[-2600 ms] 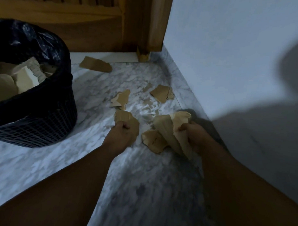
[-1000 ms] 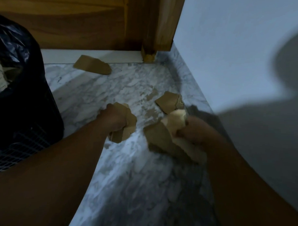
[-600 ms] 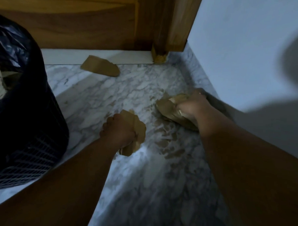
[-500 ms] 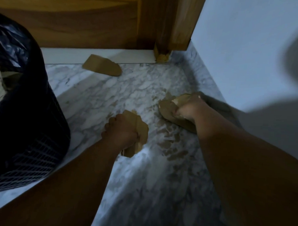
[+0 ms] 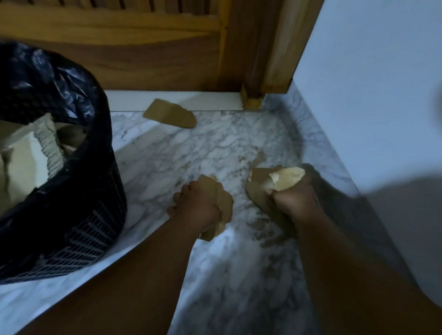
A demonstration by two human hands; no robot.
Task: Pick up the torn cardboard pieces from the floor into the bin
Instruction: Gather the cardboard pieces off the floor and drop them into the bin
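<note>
My left hand point(image 5: 197, 206) grips a bunch of brown torn cardboard pieces point(image 5: 222, 201) just above the marble floor. To its right, my right hand point(image 5: 292, 202) holds a larger bundle of cardboard pieces point(image 5: 272, 179) with a pale torn face on top. One flat brown piece point(image 5: 170, 113) lies on the floor by the door sill. A small brown scrap point(image 5: 259, 158) lies just beyond the right bundle. The black mesh bin point(image 5: 88, 212) with a black liner stands at the left, several cardboard pieces point(image 5: 22, 155) inside it.
A wooden door point(image 5: 119, 38) and its frame point(image 5: 271, 56) close off the far side. A pale wall point(image 5: 380, 85) with a marble skirting runs along the right. The marble floor point(image 5: 236, 280) stretches toward me between my forearms.
My right hand has gathered the piece near the wall into its bundle and drawn back from the wall. My left hand keeps its grip and sits slightly nearer. The bin's opening has come into view.
</note>
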